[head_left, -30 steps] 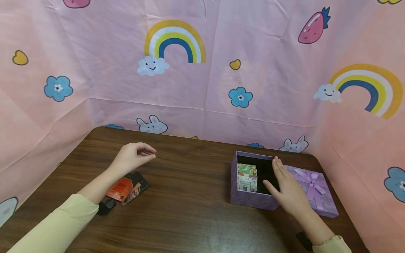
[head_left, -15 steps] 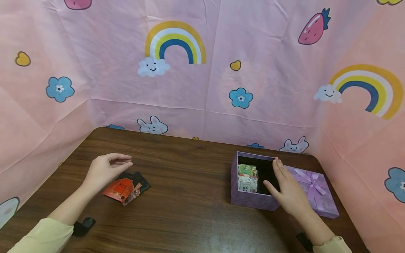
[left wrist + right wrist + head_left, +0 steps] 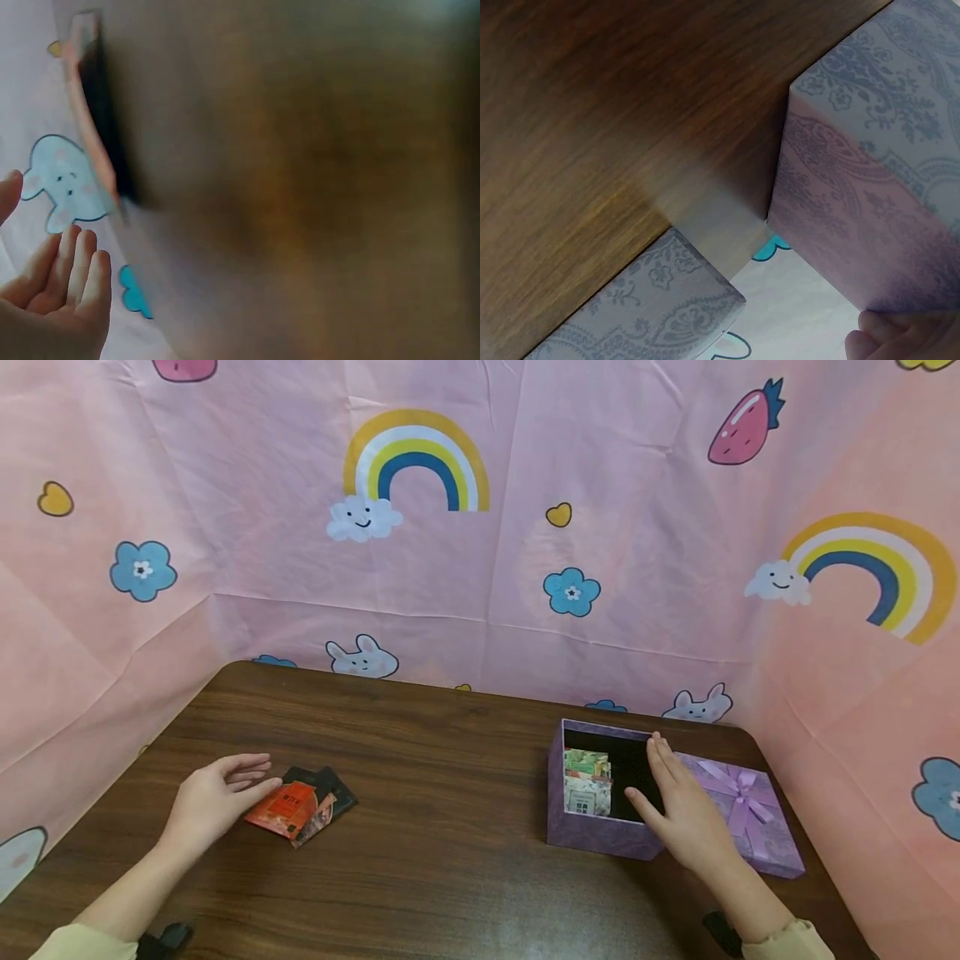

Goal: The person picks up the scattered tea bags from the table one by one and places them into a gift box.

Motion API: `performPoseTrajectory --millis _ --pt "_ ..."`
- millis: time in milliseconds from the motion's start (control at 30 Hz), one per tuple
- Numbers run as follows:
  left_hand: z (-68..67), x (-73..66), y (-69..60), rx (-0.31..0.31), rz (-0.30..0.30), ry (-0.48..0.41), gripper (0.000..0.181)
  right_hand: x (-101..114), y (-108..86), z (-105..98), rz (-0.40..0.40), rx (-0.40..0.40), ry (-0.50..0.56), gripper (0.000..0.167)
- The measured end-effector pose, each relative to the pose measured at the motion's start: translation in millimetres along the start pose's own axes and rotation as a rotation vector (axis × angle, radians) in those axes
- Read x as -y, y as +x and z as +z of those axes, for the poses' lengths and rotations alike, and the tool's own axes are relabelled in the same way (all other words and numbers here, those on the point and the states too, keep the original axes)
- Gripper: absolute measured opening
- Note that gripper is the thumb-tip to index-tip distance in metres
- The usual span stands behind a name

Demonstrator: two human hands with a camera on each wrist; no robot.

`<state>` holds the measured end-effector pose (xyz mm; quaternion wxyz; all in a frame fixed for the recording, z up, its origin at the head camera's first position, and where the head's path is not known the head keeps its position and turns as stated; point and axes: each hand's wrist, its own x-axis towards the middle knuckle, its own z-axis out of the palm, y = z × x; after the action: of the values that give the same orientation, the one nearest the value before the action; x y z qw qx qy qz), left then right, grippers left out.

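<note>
My left hand [image 3: 206, 802] is just left of a few small flat packets, its fingers loosely bent with nothing between them. The orange packet [image 3: 288, 806] lies over dark ones [image 3: 343, 793], with a narrow patterned packet [image 3: 315, 820] at its front. On the right, my right hand [image 3: 686, 822] rests with straight fingers along the right side of an open purple box [image 3: 600, 837], thumb over the opening. Inside, at the left, several printed packets [image 3: 588, 793] stand. In the right wrist view, my fingertips [image 3: 877, 334] touch the patterned box wall [image 3: 855, 195].
A purple lid with a ribbon bow [image 3: 741, 787] lies right of the box. The brown wooden table [image 3: 450, 860] spans between the hands, with a printed cloth [image 3: 480, 568] behind it. Dark straps [image 3: 720, 931] show by both wrists.
My left hand has moved left and toward me, from above and beyond the loose packets down to their left side. My right hand and the box have stayed put.
</note>
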<state>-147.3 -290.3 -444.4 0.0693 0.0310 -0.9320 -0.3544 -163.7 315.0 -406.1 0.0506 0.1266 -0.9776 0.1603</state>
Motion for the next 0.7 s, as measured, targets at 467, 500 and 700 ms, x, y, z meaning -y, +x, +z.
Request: performPoseTrajectory --millis 467,500,700 --pt "10.6 16.4 -17.0 0.087 0.017 0.098 0.076 -1.1 1.1 -0.3 -0.001 0.001 -0.013 0.086" --pt "11.5 16.4 -17.8 0.082 0.02 0.099 0.077 -0.9 1.0 -0.1 -0.001 0.002 -0.013 0.086" --pt "20.1 16.4 -20.5 0.024 0.088 0.125 0.079 -1.2 0.7 -0.4 0.005 0.002 -0.009 0.086"
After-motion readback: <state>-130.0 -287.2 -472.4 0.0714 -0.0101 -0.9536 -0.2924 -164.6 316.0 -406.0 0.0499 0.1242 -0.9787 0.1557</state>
